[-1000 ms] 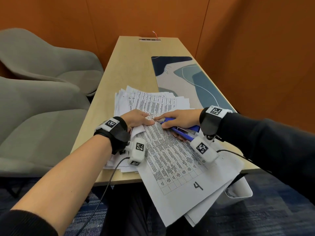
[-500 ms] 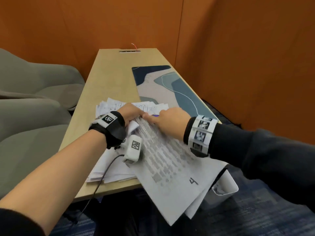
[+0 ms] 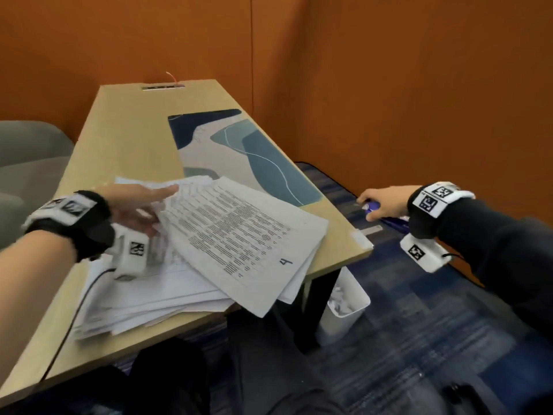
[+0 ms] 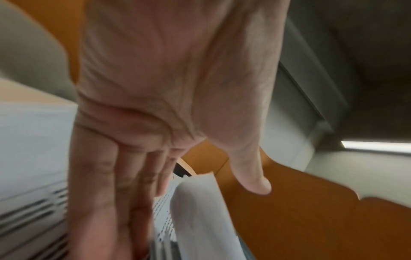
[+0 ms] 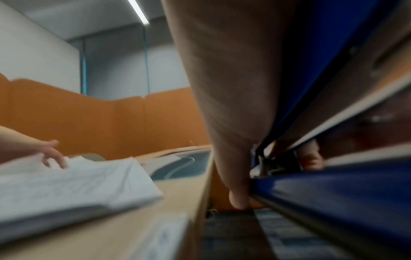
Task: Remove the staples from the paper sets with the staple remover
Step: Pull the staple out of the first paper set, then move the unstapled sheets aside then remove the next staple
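Note:
A messy pile of printed paper sets (image 3: 167, 283) lies on the near end of the wooden table (image 3: 125, 139). The top set (image 3: 239, 232), marked with a handwritten 4, hangs over the front edge. My left hand (image 3: 140, 205) lies at the pile's left side with straight fingers (image 4: 124, 184) against the sheets' edge (image 4: 200, 207), thumb spread. My right hand (image 3: 386, 202) is off the table's right side, above the carpet, and grips the blue staple remover (image 3: 389, 218). In the right wrist view its blue body (image 5: 333, 184) fills the right half beside my thumb (image 5: 235, 158).
A blue and grey patterned desk mat (image 3: 239, 151) covers the table's right part. A white waste bin (image 3: 347, 304) with crumpled paper stands on the floor under the table's right corner. Grey chairs (image 3: 27, 157) are at the left, orange walls (image 3: 389, 85) behind and right.
My right hand has pulled away from the paper's corner and swung out past the table's right edge with the staple remover. My left hand has opened flat at the pile. The head view has turned right.

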Available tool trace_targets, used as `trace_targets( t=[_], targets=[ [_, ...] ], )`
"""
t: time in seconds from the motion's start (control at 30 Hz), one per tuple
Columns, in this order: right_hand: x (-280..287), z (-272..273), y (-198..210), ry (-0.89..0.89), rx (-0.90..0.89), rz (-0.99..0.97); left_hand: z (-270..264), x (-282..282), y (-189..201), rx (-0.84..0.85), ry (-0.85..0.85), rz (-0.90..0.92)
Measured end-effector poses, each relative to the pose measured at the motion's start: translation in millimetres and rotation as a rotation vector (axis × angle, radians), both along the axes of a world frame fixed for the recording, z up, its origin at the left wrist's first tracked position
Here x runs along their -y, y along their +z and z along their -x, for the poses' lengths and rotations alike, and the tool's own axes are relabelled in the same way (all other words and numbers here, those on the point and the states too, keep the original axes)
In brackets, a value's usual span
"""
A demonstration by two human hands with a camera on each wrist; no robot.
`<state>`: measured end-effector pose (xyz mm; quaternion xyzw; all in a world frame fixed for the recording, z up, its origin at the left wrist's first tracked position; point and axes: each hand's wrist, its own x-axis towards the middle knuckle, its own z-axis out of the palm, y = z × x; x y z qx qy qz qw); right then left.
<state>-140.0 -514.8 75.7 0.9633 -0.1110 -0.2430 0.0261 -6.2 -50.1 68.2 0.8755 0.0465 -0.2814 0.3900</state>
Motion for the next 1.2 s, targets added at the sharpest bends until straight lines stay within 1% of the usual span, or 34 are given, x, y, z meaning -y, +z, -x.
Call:
trace_targets(
  t=[0.1, 0.2, 0.3, 0.37, 0.43, 0.5, 0.53, 0.57, 0.6, 0.63, 0.67, 0.7, 0.77, 0.8, 0.83, 0.9, 1.0, 1.03, 1.1, 1.17, 1.2],
  targets=[
    [19, 14, -33, -0.025, -0.067, 0.055, 10, -23, -13, -0.132, 0.09, 0.171],
    [24, 16, -51, -0.03, -0.134, 0.071, 29, -16, -26, -0.189, 0.127, 0.325],
    [18, 8, -50, -0.056, -0.09, 0.063, 39, 8, -41, -0.117, 0.206, 0.428],
    [11, -1, -40, -0.091, 0.004, 0.056, 35, 23, -51, -0.036, 0.297, 0.484],
    [1, -12, -25, -0.136, 0.126, 0.021, 32, 36, -54, 0.018, 0.368, 0.591],
    [-13, -21, -10, -0.182, 0.266, -0.089, 33, 52, -50, 0.05, 0.373, 0.682],
    [-24, -26, -4, -0.199, 0.329, -0.183, 35, 60, -49, 0.072, 0.351, 0.693],
    [-35, -30, -2, -0.229, 0.357, -0.342, 36, 67, -50, 0.098, 0.326, 0.677],
    [-48, -32, 0, -0.274, 0.335, -0.548, 38, 71, -53, 0.133, 0.314, 0.647],
    [-62, -36, -2, -0.326, 0.267, -0.735, 39, 71, -56, 0.171, 0.309, 0.609],
    [-77, -38, -5, -0.344, 0.19, -0.848, 39, 68, -60, 0.205, 0.304, 0.571],
    [-90, -43, -9, -0.321, 0.142, -0.87, 39, 62, -63, 0.227, 0.3, 0.539],
    [-113, -56, -17, -0.199, 0.138, -0.726, 37, 44, -66, 0.257, 0.301, 0.504],
    [-124, -60, -20, -0.144, 0.172, -0.638, 38, 34, -64, 0.259, 0.303, 0.506],
    [-134, -65, -21, -0.117, 0.202, -0.598, 38, 24, -62, 0.256, 0.303, 0.507],
    [-147, -73, -23, -0.095, 0.197, -0.598, 38, 2, -60, 0.235, 0.296, 0.491],
    [-156, -80, -21, -0.063, 0.155, -0.526, 35, -20, -58, 0.2, 0.304, 0.461],
    [-156, -81, -21, -0.062, 0.165, -0.488, 36, -23, -56, 0.19, 0.313, 0.455],
    [-151, -79, -19, -0.046, 0.199, -0.351, 38, -20, -52, 0.177, 0.333, 0.481],
    [-143, -74, -18, -0.03, 0.192, -0.188, 41, -12, -46, 0.19, 0.348, 0.558],
    [-138, -73, -20, -0.036, 0.179, -0.143, 41, -8, -43, 0.223, 0.348, 0.591]
  ],
)
